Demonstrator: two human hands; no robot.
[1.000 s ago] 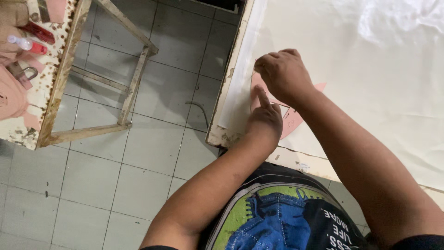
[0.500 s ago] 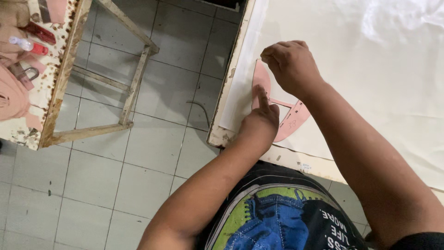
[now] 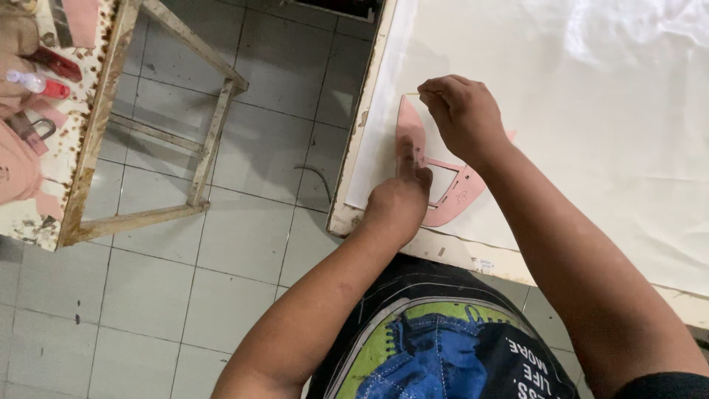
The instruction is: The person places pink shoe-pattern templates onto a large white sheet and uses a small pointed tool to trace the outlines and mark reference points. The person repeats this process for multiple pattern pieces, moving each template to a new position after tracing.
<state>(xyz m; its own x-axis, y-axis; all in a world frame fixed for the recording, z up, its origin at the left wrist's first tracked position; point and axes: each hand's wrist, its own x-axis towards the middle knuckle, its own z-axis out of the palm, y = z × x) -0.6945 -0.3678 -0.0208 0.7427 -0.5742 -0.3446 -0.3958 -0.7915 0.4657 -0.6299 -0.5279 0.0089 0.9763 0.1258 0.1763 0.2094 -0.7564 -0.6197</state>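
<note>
A pink flat template (image 3: 450, 192) with a square cut-out lies on a white sheet (image 3: 591, 111) spread over a table. My left hand (image 3: 402, 188) presses down on the template near the sheet's left edge, index finger stretched along it. My right hand (image 3: 461, 114) is at the template's upper tip, fingers pinched on a thin pale marking tool (image 3: 413, 94) whose point touches the sheet. Much of the template is hidden under both hands.
The table's worn wooden edge (image 3: 354, 170) runs beside a grey tiled floor (image 3: 185, 295). At the left stands a rusty white bench (image 3: 81, 162) holding red-capped items (image 3: 44, 85), pink pieces and a padlock. A dark cable (image 3: 314, 174) lies on the floor.
My right hand has moved up along the template's edge toward its upper tip. The left hand has stayed pressed on the template.
</note>
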